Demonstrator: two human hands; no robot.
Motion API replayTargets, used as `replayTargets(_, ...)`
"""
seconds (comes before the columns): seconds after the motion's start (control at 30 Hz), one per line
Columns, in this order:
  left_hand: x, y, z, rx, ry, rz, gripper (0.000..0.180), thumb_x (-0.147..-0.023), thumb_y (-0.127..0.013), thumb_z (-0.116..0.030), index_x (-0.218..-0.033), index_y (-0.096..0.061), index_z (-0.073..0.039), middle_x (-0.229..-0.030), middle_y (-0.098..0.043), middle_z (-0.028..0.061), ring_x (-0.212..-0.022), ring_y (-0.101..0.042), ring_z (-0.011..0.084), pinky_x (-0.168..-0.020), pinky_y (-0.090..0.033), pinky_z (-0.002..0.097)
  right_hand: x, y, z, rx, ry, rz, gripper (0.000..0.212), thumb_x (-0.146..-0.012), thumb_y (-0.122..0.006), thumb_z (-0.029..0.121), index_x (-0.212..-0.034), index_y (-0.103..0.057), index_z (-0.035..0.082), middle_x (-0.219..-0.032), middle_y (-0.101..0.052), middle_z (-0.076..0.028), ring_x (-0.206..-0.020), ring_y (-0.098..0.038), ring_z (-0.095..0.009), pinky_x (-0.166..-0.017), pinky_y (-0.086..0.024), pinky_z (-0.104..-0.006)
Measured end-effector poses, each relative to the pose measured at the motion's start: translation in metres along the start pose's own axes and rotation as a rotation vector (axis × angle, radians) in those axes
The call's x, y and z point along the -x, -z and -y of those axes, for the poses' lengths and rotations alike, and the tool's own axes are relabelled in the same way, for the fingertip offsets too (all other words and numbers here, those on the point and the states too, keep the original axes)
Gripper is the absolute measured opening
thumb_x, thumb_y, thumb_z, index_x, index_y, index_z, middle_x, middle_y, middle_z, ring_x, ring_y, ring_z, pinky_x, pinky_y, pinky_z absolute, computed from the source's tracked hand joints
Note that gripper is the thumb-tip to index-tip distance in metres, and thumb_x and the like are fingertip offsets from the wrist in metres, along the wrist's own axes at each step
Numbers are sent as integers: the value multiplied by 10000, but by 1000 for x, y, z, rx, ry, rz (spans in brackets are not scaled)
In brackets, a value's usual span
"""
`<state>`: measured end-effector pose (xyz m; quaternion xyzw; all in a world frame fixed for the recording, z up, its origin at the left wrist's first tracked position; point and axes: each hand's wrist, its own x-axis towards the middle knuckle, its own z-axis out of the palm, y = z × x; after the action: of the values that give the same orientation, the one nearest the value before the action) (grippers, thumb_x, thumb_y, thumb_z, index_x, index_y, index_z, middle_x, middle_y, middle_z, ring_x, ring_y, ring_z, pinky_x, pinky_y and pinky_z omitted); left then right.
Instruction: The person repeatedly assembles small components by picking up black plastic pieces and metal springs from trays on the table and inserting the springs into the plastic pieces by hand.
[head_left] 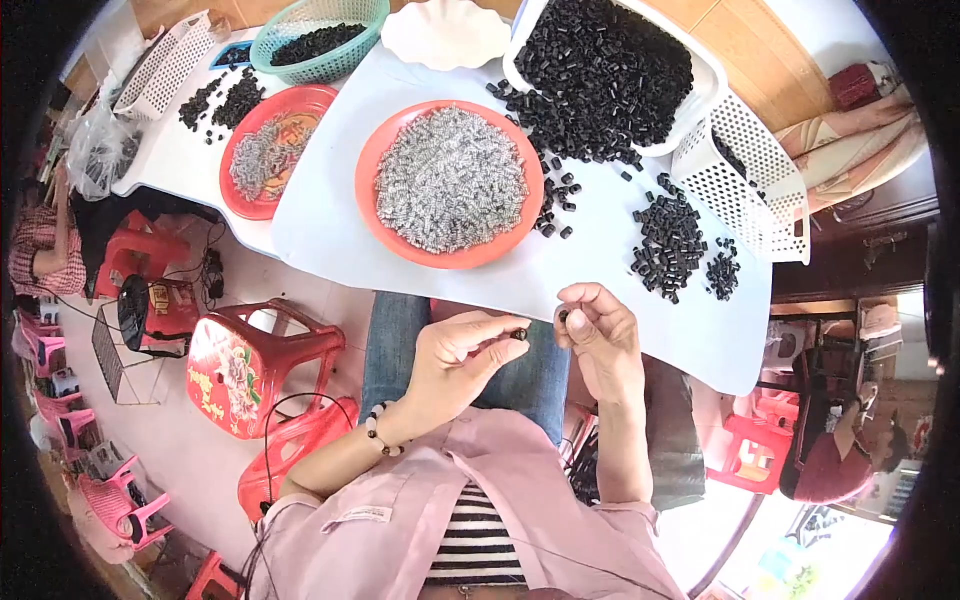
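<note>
Just in front of the table edge, my left hand (462, 358) pinches a small black cylindrical piece (519, 334) between thumb and fingertips. My right hand (606, 332) is close by on the right, its thumb and finger closed on another tiny dark piece (563, 315), mostly covered by the fingers. Beyond both hands, on the white table (590, 270), stands a red-orange plate (534, 190) heaped with small silvery metal springs (450, 180). Loose black pieces (668, 240) lie in a pile to the right, with a smaller pile (722, 270) beside it.
A white tray (716, 72) full of black pieces stands far right, near a white perforated basket (785, 200). Far left are a second red plate (232, 180), a green basket (262, 50) and a white scalloped dish (445, 32). Red stools (240, 375) stand on the left floor.
</note>
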<state>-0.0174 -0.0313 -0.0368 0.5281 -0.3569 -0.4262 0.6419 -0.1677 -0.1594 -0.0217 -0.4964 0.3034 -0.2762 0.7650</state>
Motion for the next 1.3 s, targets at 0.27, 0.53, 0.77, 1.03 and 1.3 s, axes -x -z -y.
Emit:
replayTargets(0.27,2,0,-7,-90,-126,27,242,-859,-731,-35,-1099,-720,1,-830,-677,66,-720,-603,91,-628,-478,225,17,-6,-5,-165,-38,35,238,-850,-782,181,-963,-662,10,-814,-672,-52,-684,-558,-92,-632,-433,-216)
replayTargets(0.53,3,3,-8,-258,-255,36,255,-813,-759,-20,-1066,-729,-11,-810,-673,91,-689,-603,147,-607,-481,265,19,-2,-7,-118,-62,81,266,-809,-813,237,-890,-673,26,-770,-682,-33,-669,-568,-72,-606,-437,-210)
replayTargets(0.77,0,5,-4,-337,-360,41,273,-774,-776,-23,-1043,-735,-29,-810,-677,66,-688,-593,177,-602,-479,298,19,-5,-7,-57,-57,129,237,-812,-815,218,-838,-668,34,-787,-686,-25,-718,-595,-75,-679,-475,-221)
replayTargets(1.03,0,5,-6,-436,-419,50,250,-767,-778,-31,-1012,-729,-43,-798,-666,79,-690,-599,216,-603,-491,330,20,-1,-9,-31,-77,143,210,-826,-803,176,-833,-660,22,-798,-679,-38,-742,-600,-85,-703,-483,-229)
replayTargets(1.3,4,9,1,-511,-523,77,349,-710,-722,75,-1040,-707,-36,-844,-673,65,-718,-601,239,-621,-505,335,23,-3,-12,13,-56,151,139,-842,-767,68,-807,-640,23,-795,-667,-40,-737,-585,-85,-703,-474,-230)
